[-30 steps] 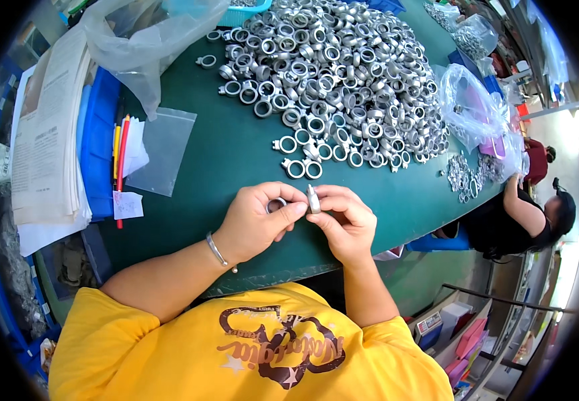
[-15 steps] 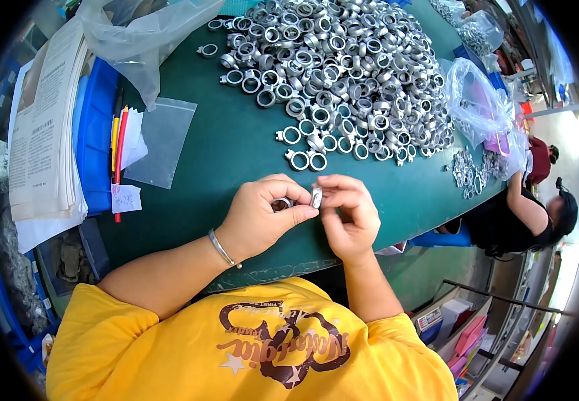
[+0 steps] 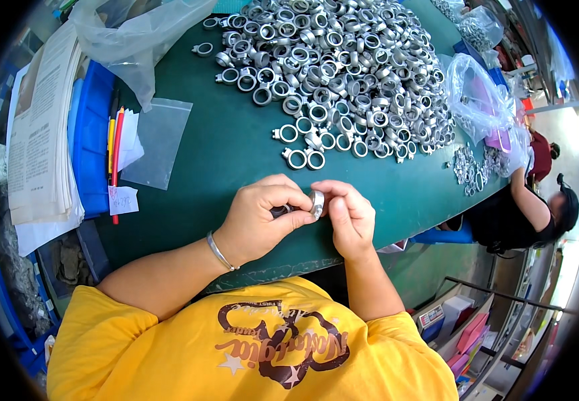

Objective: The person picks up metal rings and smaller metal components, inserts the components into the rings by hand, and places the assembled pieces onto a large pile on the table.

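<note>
Green worktop [image 3: 222, 150] spreads beneath my left grip [image 3: 260, 215], which pinches a metal ring [image 3: 317, 205] beside my right grip [image 3: 352, 219]; whether the right one pinches too, I cannot tell. Light, steady pressure should leave the ring easy to turn without slipping. Beyond lies a heap of rings [image 3: 343, 73].

One ring [image 3: 317, 204], partly covered by the left hand's [image 3: 262, 215] fingers; one dark piece [image 3: 280, 211] in the same hand, mostly hidden, form uncertain. Pile [image 3: 343, 80] of rings and filmy bag [image 3: 135, 43], cut off above; shirt [image 3: 189, 347], cut off below. Small parts [image 3: 468, 172] at right, too tiny to identify; co-worker's head [image 3: 562, 206], blurred.
</note>
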The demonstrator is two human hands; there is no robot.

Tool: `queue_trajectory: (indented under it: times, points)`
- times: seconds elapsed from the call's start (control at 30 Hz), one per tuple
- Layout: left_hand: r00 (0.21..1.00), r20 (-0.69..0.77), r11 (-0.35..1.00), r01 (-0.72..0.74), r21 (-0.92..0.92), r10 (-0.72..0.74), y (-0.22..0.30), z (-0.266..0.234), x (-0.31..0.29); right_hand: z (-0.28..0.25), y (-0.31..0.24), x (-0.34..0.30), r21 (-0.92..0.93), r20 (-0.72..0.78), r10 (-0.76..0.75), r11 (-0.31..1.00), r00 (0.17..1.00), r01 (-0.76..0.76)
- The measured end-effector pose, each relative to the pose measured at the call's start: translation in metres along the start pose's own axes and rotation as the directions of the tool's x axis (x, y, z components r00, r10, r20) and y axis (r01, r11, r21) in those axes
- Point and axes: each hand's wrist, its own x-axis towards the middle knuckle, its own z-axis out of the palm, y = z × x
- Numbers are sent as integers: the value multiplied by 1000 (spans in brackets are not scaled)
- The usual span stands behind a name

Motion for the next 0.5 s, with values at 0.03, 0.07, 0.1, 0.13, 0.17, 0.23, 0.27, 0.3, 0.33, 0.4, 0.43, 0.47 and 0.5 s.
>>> queue_trajectory:
  times: [0.03, 0.07, 0.1, 0.13, 0.17, 0.23, 0.27, 0.3, 0.33, 0.4, 0.43, 0.47, 0.5]
  points:
    - [1000, -3, 1000, -2, 0, 2, -1, 0, 0, 1, 0, -1, 27, 5, -9, 1000, 1000, 9]
    - [1000, -5, 1000, -4, 0, 4, -2, 1, -1, 3, 1, -1, 100, -19, -19, 995, 1000, 21]
    - [1000, -7, 1000, -6, -1, 6, -3, 1, -1, 5, 1, -1, 172, -43, -27, 984, 999, 34]
    - [997, -29, 997, 64, -31, -65, -2, 2, -2, 7, 1, -1, 243, -68, -34, 969, 997, 49]
    - [989, -50, 989, 134, -61, -137, -1, 2, -1, 8, 2, -1, 267, -86, -54, 961, 995, 75]
    - [977, -46, 976, 203, -81, -207, -4, 2, -1, 9, 3, 0, 315, -123, -94, 941, 988, 128]
    - [960, -12, 944, 274, -182, -280, -3, 0, 0, 9, 3, 0, 334, -141, -114, 930, 983, 155]
    - [937, 29, 897, 342, -278, -349, -1, -3, 1, 7, 6, 0, 298, -123, -131, 941, 984, 162]
    - [909, 77, 835, 408, -368, -410, 1, -4, 2, 9, 5, 0, 320, -128, -127, 933, 984, 162]
    - [889, 126, 779, 448, -439, -441, 3, -3, 3, 9, 3, -1, 366, -144, -119, 916, 982, 164]
    - [878, 151, 747, 467, -473, -454, 4, -3, 3, 10, 3, -2, 354, -148, -127, 919, 981, 173]
    - [882, 159, 741, 461, -488, -444, 4, -3, 3, 11, 3, -3, 343, -152, -137, 922, 979, 182]
    - [885, 168, 734, 455, -504, -434, 3, -2, 3, 11, 2, -3, 332, -156, -146, 924, 977, 191]
